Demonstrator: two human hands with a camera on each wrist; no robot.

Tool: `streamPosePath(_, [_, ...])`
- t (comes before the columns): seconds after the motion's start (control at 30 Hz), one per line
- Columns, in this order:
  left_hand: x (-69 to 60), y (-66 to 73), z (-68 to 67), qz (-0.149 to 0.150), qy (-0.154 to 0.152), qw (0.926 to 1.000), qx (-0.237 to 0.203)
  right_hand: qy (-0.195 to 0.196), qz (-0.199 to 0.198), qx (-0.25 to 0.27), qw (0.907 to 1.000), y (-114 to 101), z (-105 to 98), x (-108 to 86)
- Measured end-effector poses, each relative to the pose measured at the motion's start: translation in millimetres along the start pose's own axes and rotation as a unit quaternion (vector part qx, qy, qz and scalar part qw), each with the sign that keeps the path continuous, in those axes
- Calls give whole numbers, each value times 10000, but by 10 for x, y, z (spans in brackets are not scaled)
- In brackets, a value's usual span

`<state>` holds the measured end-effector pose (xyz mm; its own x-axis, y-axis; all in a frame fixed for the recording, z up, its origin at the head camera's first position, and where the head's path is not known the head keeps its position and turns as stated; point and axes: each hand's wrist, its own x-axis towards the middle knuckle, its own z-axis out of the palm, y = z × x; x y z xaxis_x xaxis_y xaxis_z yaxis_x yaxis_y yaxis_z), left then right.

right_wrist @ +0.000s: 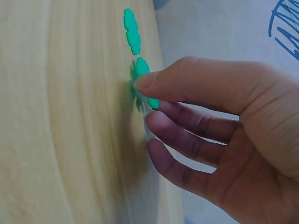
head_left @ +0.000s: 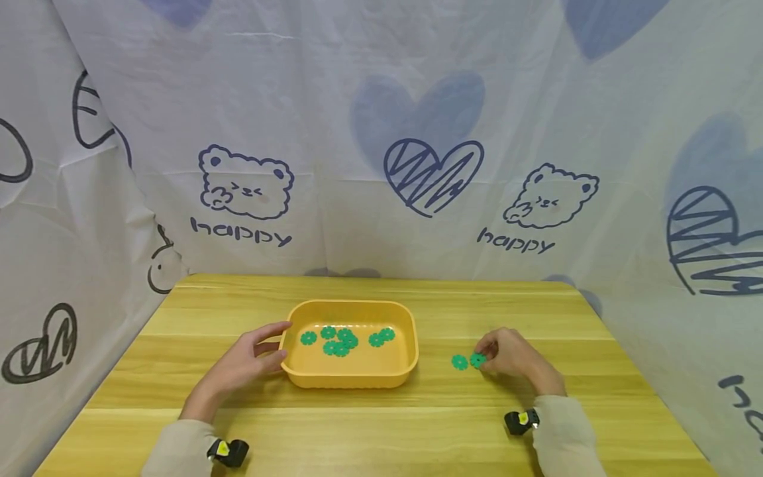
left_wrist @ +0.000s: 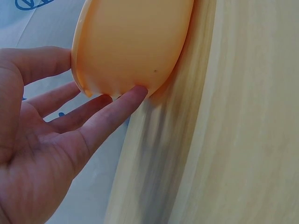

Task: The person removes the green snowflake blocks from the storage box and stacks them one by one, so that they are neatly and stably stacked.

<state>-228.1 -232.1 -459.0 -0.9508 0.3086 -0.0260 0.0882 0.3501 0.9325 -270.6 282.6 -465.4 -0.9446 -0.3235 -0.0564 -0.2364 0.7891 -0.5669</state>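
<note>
My left grip [head_left: 243, 358] spreads against the yellow tray [head_left: 352, 381], probably to steady it; my right grip [head_left: 514, 358] pinches a green disc [head_left: 477, 360] by its edge, suiting its thinness, just beside a loose disc [head_left: 459, 362] on the desk [head_left: 369, 430], right of the tray.

Wood-grain table [head_left: 381, 430]: yellow tray [head_left: 348, 381] on it, green notched disc [head_left: 459, 362] lying nearby.

Green notched discs [head_left: 348, 340] in yellow tray [head_left: 352, 381] against left hand [head_left: 244, 358]; 1 flat outside, 1 in right hand [head_left: 514, 356]
</note>
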Motion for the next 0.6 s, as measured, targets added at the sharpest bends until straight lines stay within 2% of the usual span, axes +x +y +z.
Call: streamPosePath(0.6, [5,-3,2,23,15,10000,7,-108,66,-81,9999,3,7,-2])
